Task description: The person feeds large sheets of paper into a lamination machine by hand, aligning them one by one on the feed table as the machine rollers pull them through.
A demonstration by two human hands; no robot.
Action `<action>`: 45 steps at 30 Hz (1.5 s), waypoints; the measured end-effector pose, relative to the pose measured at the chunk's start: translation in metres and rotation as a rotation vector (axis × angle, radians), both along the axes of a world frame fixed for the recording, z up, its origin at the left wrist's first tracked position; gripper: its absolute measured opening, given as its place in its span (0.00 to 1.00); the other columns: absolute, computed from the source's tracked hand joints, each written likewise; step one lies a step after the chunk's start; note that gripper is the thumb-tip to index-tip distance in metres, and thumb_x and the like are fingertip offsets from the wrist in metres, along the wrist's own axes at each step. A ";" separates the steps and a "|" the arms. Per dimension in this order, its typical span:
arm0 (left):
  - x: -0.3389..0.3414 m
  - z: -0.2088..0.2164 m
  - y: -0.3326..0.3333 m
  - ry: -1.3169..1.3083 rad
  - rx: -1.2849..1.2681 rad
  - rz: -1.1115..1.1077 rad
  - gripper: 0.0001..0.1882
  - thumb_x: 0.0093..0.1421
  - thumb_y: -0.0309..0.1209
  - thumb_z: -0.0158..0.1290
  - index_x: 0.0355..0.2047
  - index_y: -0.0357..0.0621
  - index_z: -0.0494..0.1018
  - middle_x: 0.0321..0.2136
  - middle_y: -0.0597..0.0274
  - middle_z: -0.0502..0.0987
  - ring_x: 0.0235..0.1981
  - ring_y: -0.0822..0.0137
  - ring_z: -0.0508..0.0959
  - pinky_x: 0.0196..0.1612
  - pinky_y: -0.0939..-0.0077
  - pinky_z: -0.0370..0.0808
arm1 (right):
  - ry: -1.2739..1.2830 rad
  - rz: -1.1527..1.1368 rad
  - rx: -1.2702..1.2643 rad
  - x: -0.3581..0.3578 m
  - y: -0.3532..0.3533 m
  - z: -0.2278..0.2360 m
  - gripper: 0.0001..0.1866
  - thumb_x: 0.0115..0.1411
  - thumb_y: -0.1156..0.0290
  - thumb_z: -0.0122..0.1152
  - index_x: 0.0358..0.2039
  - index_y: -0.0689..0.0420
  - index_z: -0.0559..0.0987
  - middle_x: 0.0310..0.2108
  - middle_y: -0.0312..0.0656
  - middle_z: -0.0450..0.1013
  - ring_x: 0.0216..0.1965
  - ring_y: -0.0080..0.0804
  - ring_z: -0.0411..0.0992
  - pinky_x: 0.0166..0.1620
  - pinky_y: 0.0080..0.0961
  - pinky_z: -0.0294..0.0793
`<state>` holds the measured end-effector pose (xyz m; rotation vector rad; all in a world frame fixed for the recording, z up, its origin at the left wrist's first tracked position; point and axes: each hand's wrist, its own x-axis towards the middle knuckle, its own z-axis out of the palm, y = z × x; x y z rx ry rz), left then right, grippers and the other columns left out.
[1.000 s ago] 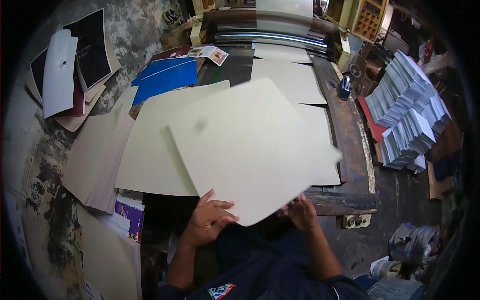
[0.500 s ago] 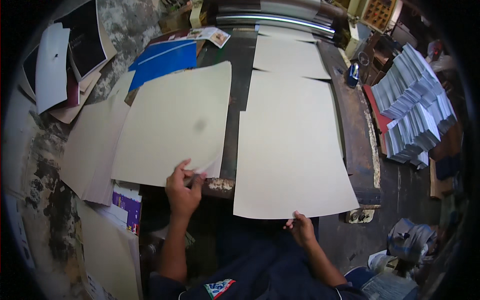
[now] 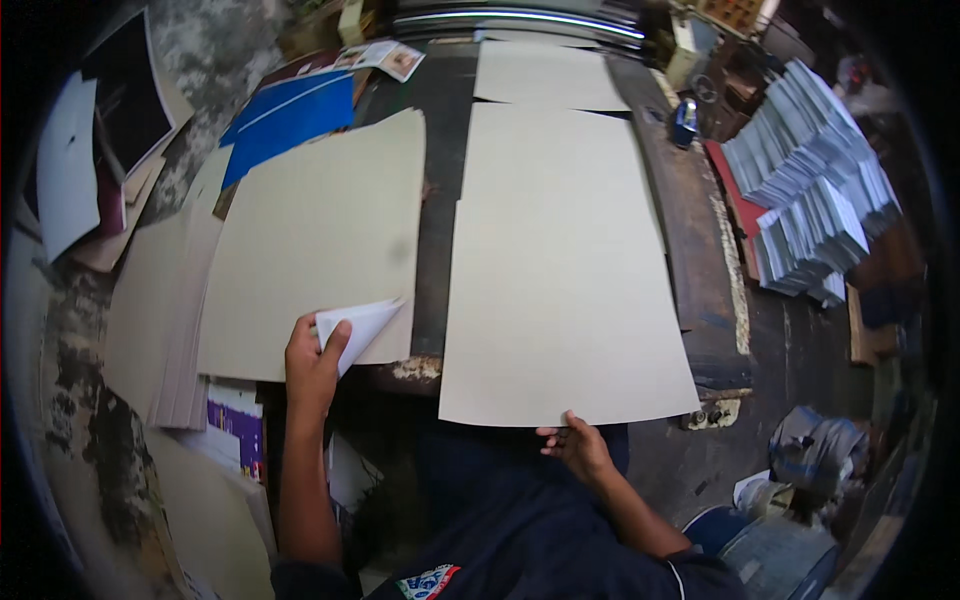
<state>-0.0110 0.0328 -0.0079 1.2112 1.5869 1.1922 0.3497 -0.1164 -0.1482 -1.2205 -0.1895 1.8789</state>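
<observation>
My left hand (image 3: 316, 362) is closed on the lifted near-right corner of the top cream sheet (image 3: 310, 220) of the left stack. That corner is folded back, so its white underside (image 3: 355, 325) shows. To the right, a second cream sheet (image 3: 560, 280) lies lengthwise on the dark table, its near end jutting past the table edge. My right hand (image 3: 580, 445) pinches that near edge, with a finger or thumb on top and the other fingers partly below. Farther along, another cream sheet (image 3: 545, 75) lies in line with it, toward metal rollers (image 3: 520, 18).
Blue sheets (image 3: 290, 115) and a printed leaflet (image 3: 400, 60) lie at the far left. More board stacks (image 3: 150, 310) stand left of the table. At right, bundles of white paper (image 3: 800, 140) sit on a red board. A blue drum (image 3: 715, 530) stands at the lower right.
My left hand has taken hold of the top sheet's corner and peeled it up to the left, baring its white underside. My right hand stays at its sheet's edge. The whole view has shifted slightly.
</observation>
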 end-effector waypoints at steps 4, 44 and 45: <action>0.014 0.005 -0.016 0.041 0.129 0.028 0.21 0.61 0.36 0.59 0.46 0.35 0.66 0.30 0.54 0.80 0.32 0.72 0.77 0.39 0.80 0.72 | 0.048 0.061 0.075 -0.004 -0.010 0.010 0.23 0.69 0.53 0.45 0.47 0.62 0.71 0.43 0.50 0.76 0.35 0.30 0.71 0.44 0.33 0.74; 0.005 -0.004 -0.055 -0.085 0.364 0.234 0.14 0.69 0.35 0.45 0.31 0.39 0.71 0.28 0.67 0.73 0.32 0.70 0.71 0.44 0.76 0.68 | 0.065 -0.329 0.198 -0.032 0.138 -0.010 0.33 0.65 0.50 0.49 0.64 0.52 0.54 0.53 0.48 0.68 0.44 0.38 0.69 0.47 0.43 0.74; 0.008 -0.005 -0.062 0.022 0.341 0.154 0.15 0.68 0.35 0.46 0.26 0.39 0.67 0.24 0.66 0.69 0.27 0.66 0.68 0.40 0.74 0.67 | 0.065 -0.324 0.197 -0.033 0.134 0.004 0.33 0.65 0.50 0.49 0.64 0.52 0.54 0.53 0.48 0.68 0.44 0.38 0.69 0.47 0.43 0.74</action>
